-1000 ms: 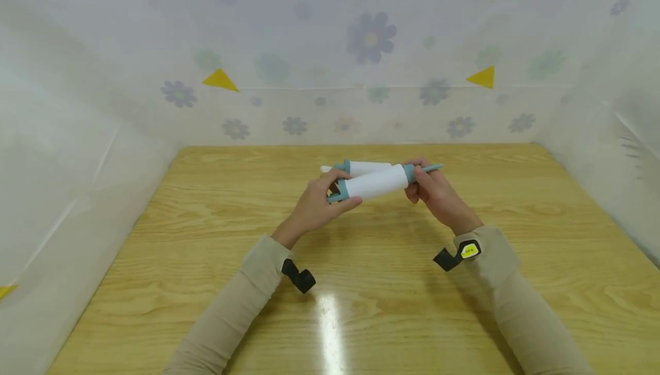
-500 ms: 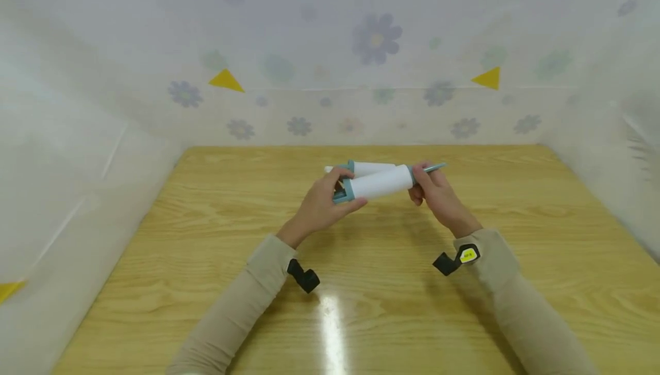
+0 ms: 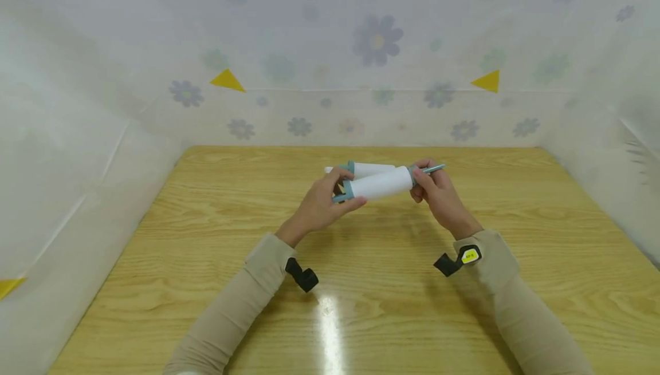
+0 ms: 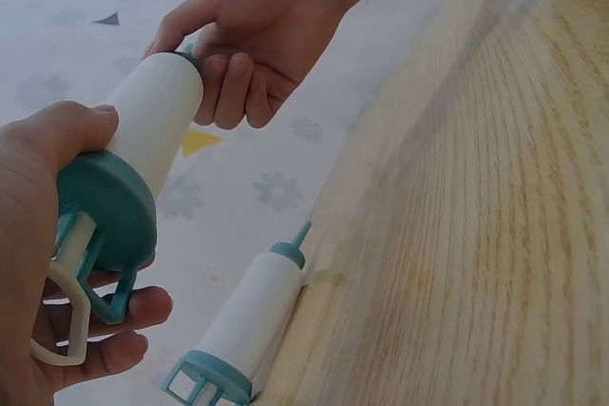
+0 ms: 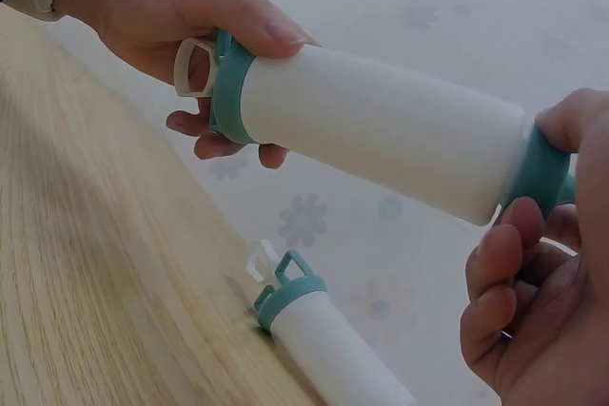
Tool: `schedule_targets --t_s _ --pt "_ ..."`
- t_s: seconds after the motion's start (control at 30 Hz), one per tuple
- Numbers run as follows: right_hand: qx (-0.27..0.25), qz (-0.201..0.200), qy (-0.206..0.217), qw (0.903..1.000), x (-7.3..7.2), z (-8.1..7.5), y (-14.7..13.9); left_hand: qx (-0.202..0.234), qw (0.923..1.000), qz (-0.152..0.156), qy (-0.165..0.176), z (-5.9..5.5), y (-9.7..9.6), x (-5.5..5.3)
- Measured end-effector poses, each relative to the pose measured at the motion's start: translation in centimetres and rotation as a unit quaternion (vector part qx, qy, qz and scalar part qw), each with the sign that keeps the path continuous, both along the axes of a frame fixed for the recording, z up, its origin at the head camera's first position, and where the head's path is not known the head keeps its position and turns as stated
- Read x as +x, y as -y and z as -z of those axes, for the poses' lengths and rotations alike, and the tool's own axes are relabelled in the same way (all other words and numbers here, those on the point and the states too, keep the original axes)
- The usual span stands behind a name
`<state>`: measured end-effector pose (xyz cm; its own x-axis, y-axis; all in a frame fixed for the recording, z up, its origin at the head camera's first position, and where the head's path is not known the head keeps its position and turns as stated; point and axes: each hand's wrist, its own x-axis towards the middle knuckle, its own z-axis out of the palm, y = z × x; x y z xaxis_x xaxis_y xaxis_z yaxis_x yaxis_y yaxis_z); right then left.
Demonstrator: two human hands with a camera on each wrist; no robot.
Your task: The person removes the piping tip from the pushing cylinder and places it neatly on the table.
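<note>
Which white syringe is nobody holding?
The far syringe, lying on its side on the table; the left hand and right hand hold the near syringe.

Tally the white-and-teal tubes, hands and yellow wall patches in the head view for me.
White-and-teal tubes: 2 (one held in both hands, one lying on the table)
Hands: 2
Yellow wall patches: 3
Total: 7

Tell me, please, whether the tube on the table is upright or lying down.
Lying down: the tube stretches lengthwise along the table, not up from it.
</note>
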<state>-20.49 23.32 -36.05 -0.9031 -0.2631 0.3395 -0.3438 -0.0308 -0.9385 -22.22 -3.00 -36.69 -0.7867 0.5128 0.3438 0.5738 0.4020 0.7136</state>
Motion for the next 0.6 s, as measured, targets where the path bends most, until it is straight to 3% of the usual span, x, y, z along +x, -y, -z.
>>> schedule_targets --t_s 0.23,0.6 --pt "-0.017 -0.029 -0.006 0.9994 0.00 -0.04 -0.33 0.035 0.9980 0.030 0.043 0.07 0.28 -0.28" --pt "-0.039 -0.079 0.002 0.9962 0.13 -0.18 -0.44 0.020 0.9996 0.012 0.015 -0.08 0.16 -0.09"
